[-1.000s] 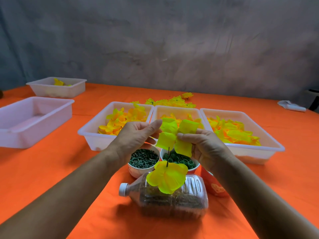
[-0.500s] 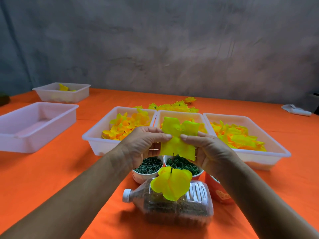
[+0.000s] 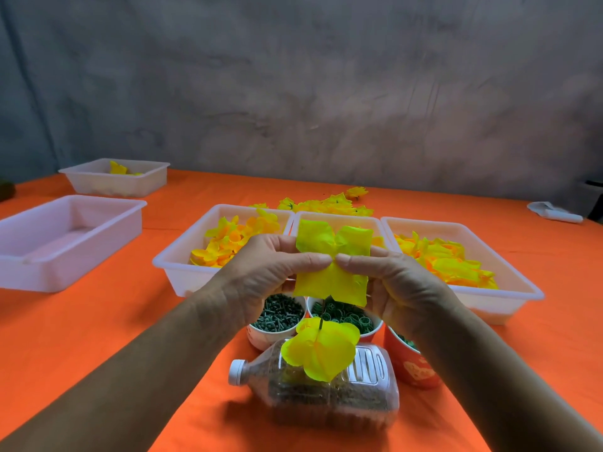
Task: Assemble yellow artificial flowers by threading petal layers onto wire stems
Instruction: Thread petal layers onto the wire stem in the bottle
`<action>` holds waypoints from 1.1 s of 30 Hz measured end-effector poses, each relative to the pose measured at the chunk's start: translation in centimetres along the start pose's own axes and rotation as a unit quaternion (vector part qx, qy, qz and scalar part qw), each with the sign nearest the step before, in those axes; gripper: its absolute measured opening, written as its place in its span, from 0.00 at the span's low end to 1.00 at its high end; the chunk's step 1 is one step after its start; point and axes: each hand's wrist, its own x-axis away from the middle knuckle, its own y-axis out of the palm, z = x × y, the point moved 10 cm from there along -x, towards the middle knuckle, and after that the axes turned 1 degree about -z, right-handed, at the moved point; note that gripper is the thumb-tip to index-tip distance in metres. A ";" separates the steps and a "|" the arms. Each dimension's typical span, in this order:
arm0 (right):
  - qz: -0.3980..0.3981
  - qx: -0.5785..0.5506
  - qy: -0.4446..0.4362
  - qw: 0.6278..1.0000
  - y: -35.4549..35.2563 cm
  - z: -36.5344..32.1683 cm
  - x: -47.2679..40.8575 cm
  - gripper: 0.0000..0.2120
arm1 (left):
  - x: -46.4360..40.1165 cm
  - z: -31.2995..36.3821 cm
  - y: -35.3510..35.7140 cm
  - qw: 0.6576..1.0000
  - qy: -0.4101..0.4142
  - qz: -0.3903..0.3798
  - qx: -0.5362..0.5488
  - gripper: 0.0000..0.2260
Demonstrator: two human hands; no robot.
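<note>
Orange table (image 3: 98,321) carries everything. On it, three white trays (image 3: 182,272) w/ loose yellow petals sit side by side behind our hands; two more trays off to the left, well apart. Nearer us, a clear plastic bottle (image 3: 368,389) lies on its side, filled w/ dark grains; it looks heavy enough to act as a steady base. Just behind it, cups of small green parts (image 3: 277,313).

Our left hand (image 3: 261,275) and right hand (image 3: 401,285) are together at chest height, thumbs nearly touching, both pinching one petal layer (image 3: 329,278) at its middle, fingers behind it. It's above the bottle and clear of it.

Below, a wire stem (image 3: 321,321) rises from approx. the bottle's upper side, w/ one lower petal layer (image 3: 321,353) already threaded and resting low on it.

Handling, as we judge it: the layer is thin fabric, v. light, floppy, creases easily, not fragile. Edges flop, so we hold close to the center hole, either side, to keep it taut and find the wire tip. The stem looks thin and prob. springy; push straight down or it bends. Whether the tip is already in the hole, can't tell.
</note>
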 end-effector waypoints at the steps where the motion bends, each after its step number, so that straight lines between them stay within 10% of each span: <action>1: 0.003 0.007 -0.004 1.000 0.0 -0.2 0.1 0.18 | 0.1 0.2 -0.1 1.000 0.002 0.009 -0.001 0.18; 33: 0.033 0.047 0.113 0.992 -0.2 3.2 0.9 0.14 | 0.0 -5.2 -0.2 0.987 -0.131 -0.053 0.072 0.07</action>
